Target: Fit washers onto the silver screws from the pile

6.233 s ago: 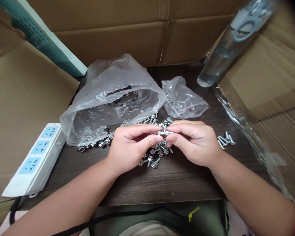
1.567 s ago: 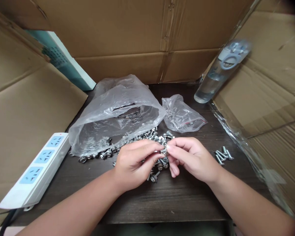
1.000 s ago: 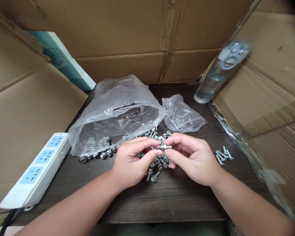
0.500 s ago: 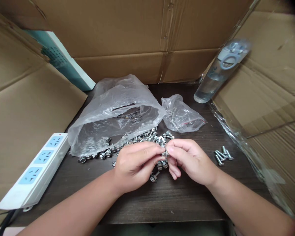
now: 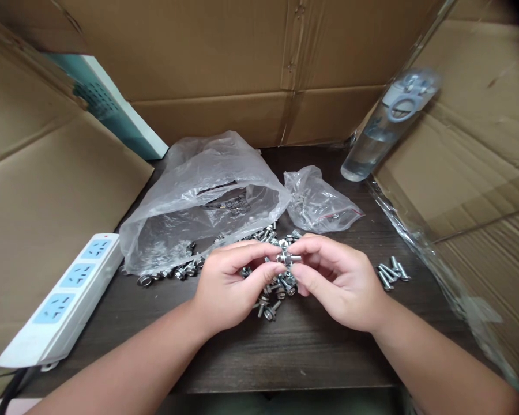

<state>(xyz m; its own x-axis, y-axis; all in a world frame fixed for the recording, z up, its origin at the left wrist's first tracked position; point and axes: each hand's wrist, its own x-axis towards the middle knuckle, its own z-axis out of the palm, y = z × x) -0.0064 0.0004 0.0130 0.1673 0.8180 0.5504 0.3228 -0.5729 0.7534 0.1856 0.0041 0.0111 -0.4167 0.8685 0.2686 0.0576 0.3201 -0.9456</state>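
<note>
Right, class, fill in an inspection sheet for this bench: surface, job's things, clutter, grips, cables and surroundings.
Surface: dark wood table, partly covered.
Job's things: one bolt with washers, held above a pile of bolts.
Clutter: large clear bag spilling hardware; small bag; loose screws; water bottle.
Grips: left grip and right grip both pinch the bolt by the fingertips.
Cables: white power strip; black cable below it.
Surroundings: cardboard walls on three sides; teal panel leaning at back left.
</note>
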